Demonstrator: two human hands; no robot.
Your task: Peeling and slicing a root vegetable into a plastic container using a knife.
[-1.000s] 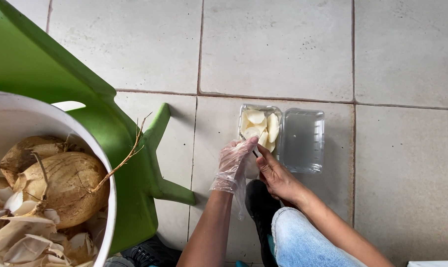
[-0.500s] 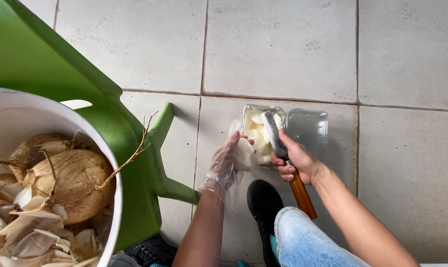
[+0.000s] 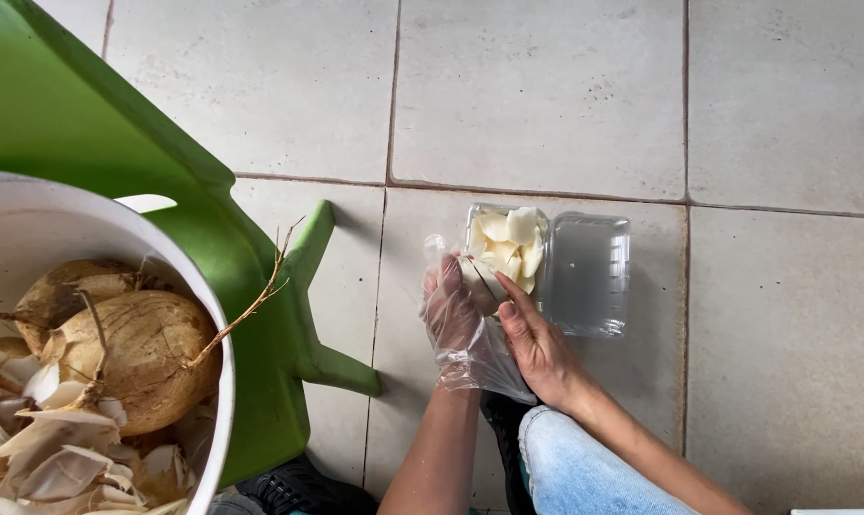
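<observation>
A clear plastic clamshell container (image 3: 585,272) lies open on the tiled floor (image 3: 546,95), its two halves side by side. The left half is filled with pale, cream-white coconut pieces (image 3: 506,243), stacked loosely and rising above the rim. The right half, the lid, lies flat and holds nothing. One larger white piece (image 3: 480,283) sits at the near left corner of the filled half, touched by both hands.
</observation>
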